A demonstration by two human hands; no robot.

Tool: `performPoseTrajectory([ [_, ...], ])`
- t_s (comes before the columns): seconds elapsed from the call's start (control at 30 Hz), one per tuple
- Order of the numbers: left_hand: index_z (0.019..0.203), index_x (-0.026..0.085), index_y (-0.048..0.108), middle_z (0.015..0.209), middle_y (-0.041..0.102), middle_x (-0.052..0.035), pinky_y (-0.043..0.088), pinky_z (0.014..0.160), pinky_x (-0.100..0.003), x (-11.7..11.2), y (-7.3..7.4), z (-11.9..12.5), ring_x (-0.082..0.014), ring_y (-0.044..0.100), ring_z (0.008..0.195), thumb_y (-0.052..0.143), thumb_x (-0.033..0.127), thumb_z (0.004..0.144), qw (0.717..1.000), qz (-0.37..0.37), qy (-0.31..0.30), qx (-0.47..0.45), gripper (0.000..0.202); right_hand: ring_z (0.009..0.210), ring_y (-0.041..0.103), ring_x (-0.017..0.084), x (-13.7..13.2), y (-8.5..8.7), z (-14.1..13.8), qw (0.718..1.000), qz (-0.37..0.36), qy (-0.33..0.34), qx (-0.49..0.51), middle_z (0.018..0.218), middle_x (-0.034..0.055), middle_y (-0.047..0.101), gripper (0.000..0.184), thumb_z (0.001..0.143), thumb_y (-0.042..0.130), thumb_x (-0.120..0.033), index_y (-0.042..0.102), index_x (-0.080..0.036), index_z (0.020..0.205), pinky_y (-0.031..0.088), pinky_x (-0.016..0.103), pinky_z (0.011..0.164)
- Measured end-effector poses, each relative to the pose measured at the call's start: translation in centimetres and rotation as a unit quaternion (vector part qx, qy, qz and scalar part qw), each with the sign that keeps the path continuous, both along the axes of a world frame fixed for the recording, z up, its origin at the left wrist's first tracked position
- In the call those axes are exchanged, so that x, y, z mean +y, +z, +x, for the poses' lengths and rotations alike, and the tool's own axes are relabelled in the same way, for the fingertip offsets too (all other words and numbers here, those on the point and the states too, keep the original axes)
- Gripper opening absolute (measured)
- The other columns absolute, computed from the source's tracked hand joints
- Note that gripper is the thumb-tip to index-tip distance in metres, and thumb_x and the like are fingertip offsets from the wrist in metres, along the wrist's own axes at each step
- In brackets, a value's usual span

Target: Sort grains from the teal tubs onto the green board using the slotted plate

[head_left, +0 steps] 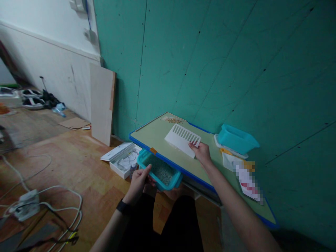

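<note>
My left hand (139, 179) is closed on the near rim of a teal plastic tub (172, 186), thumb on top. Grey, grainy material (160, 168) lies inside the tub, which sits just under the front edge of the low table (153, 134). In my right hand (202, 153) is a flat white plastic plate with a row of slots (179, 141), pinched at its right end. The plate lies low over the tabletop; whether it touches is unclear. Beyond it, a small patch of tan grains (173, 120) is scattered near the far corner.
Another teal tub (236, 138), a white cloth-like item and a partly blurred packet (248, 182) lie on the table's right end. An open white box (119, 169) stands on the floor at left. A board (101, 105) leans on the wall; cables and a power strip (27, 204) lie lower left.
</note>
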State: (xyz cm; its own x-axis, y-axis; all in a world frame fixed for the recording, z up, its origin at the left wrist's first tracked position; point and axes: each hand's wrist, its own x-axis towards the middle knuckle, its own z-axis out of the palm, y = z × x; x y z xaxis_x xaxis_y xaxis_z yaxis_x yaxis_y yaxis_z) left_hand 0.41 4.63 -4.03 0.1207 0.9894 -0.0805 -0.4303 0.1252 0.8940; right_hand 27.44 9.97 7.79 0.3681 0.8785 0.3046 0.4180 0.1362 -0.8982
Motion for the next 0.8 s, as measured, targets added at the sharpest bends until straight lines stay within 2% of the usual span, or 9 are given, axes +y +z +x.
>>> performPoseTrajectory([
  [0.23, 0.043, 0.018, 0.063, 0.044, 0.065, -0.0055, 0.048, 0.039, -0.024, 0.2, -0.4, -0.2, -0.0157, 0.060, 0.036, 0.074, 0.065, 0.073, 1.000, 0.003, -0.004, 0.007, 0.056, 0.057, 0.063, 0.020, 0.5, 0.7, -1.2, 0.989, -0.064, 0.037, 0.125, 0.063, 0.0031, 0.070, 0.056, 0.043, 0.088, -0.060, 0.071, -0.015, 0.071, 0.045, 0.028, 0.050],
  [0.37, 0.044, 0.017, 0.066, 0.042, 0.064, -0.0058, 0.047, 0.040, -0.023, 0.2, -0.5, -0.4, -0.0147, 0.059, 0.035, 0.071, 0.064, 0.077, 1.000, 0.020, -0.009, 0.013, 0.057, 0.053, 0.062, 0.019, 0.4, 1.1, -1.1, 0.984, -0.059, 0.025, 0.167, 0.063, 0.0044, 0.070, 0.058, 0.039, 0.090, -0.060, 0.069, -0.015, 0.070, 0.045, 0.028, 0.047],
  [0.67, 0.043, 0.016, 0.064, 0.042, 0.064, -0.0058, 0.046, 0.038, -0.023, 0.3, -0.6, -0.3, -0.0148, 0.059, 0.035, 0.073, 0.066, 0.074, 1.000, 0.008, -0.014, -0.007, 0.060, 0.064, 0.065, 0.023, 1.9, 0.3, -0.6, 0.988, -0.055, 0.012, 0.145, 0.064, 0.0041, 0.070, 0.061, 0.037, 0.088, -0.062, 0.070, -0.015, 0.071, 0.047, 0.029, 0.054],
  [0.8, 0.044, 0.017, 0.065, 0.041, 0.063, -0.0053, 0.047, 0.039, -0.023, 0.3, -0.9, -0.3, -0.0147, 0.059, 0.035, 0.071, 0.066, 0.076, 1.000, 0.015, -0.012, 0.006, 0.059, 0.063, 0.065, 0.022, 2.3, 0.4, -1.1, 0.988, -0.062, 0.023, 0.139, 0.063, 0.0031, 0.069, 0.058, 0.039, 0.088, -0.060, 0.069, -0.016, 0.070, 0.046, 0.029, 0.054],
])
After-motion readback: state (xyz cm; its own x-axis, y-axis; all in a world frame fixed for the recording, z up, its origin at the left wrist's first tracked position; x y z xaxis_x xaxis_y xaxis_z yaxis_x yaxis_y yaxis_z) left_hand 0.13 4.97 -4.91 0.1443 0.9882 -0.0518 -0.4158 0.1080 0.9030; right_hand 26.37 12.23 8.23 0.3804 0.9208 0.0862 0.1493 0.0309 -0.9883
